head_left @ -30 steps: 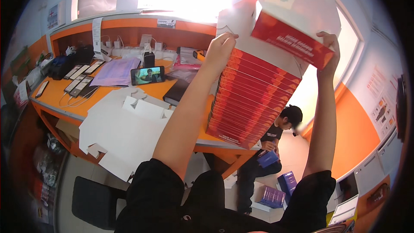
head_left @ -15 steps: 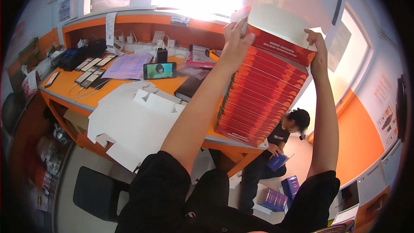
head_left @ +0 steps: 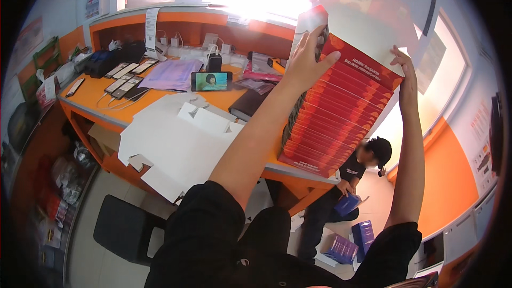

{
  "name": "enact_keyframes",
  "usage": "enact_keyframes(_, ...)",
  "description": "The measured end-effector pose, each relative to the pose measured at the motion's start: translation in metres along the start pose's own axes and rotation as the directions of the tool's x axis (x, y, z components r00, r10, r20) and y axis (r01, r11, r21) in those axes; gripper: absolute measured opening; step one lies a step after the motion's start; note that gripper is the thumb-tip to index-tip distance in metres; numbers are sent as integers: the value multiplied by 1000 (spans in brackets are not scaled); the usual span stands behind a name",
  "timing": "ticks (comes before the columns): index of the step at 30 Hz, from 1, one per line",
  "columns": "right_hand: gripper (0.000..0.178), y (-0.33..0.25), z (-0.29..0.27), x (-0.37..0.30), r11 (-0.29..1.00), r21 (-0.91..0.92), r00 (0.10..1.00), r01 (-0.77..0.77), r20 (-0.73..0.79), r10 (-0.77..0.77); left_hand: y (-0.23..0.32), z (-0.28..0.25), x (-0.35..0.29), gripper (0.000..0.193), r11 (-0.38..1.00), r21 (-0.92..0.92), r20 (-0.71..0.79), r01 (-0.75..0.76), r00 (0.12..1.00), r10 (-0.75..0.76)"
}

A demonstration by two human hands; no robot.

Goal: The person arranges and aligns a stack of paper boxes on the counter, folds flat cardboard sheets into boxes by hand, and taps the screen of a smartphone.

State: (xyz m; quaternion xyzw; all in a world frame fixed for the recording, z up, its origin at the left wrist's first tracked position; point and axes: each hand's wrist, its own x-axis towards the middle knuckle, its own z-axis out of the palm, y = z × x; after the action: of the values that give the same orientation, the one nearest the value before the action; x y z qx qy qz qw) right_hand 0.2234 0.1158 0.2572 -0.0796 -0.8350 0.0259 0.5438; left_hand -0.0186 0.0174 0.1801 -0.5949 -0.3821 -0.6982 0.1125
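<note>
One tall stack of red cartons (head_left: 332, 128) stands at the right-hand front corner of the orange table (head_left: 98, 92); the carton edges show as thin, closely set layers, apparently nested. The top carton (head_left: 368, 72) has a red front panel and a white interior, with a pale panel rising behind it, partly lost in window glare.

State of hands: the left hand (head_left: 311, 57) is clamped over the left front corner of the top carton, thumb on the red face and fingers along the side. The right hand (head_left: 405, 72) is at the opposite corner, fingertips curled at the edge; whether it pinches the board cannot be told. The two are well apart.

Handling, as judged: each carton is probably light, thin and stiff along its folds, yet easily creased at open edges and flaps. The printed face looks smooth and may slip. The sound hold is at both folded corners, low on the side walls, with even pressure; the tall rear panel is a poor grip. The stack itself may shift if pushed sideways.

Adjacent: a white cardboard sheet (head_left: 162, 138) lies flat, overhanging the table's front edge. A phone (head_left: 212, 81) with a lit screen is propped behind it.
</note>
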Motion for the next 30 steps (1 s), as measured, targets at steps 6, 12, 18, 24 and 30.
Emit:
enact_keyframes(6, 49, -25, 17, -15, 900, 209, 917, -383, -30, 398, 0, -4, -3, 69, 997, 13, -7, -75, 997, 75)
enact_keyframes(12, 59, -51, 9, -15, 801, 304, 856, -516, 221, 468, 5, -5, -9, 69, 998, -66, 49, 10, 999, -7)
enact_keyframes(18, 56, -43, 8, -18, 853, 244, 883, -461, 217, 416, 5, -4, -13, 67, 997, -39, -5, -62, 998, 62)
enact_keyframes(24, 79, -43, -2, -27, 875, 154, 875, -459, 247, 416, 4, 4, -9, 68, 997, -71, 24, 42, 999, -40)
enact_keyframes(30, 76, -38, 1, -32, 972, 50, 952, -229, 218, 213, -10, -8, 18, 69, 1000, 0, 121, 8, 993, -8)
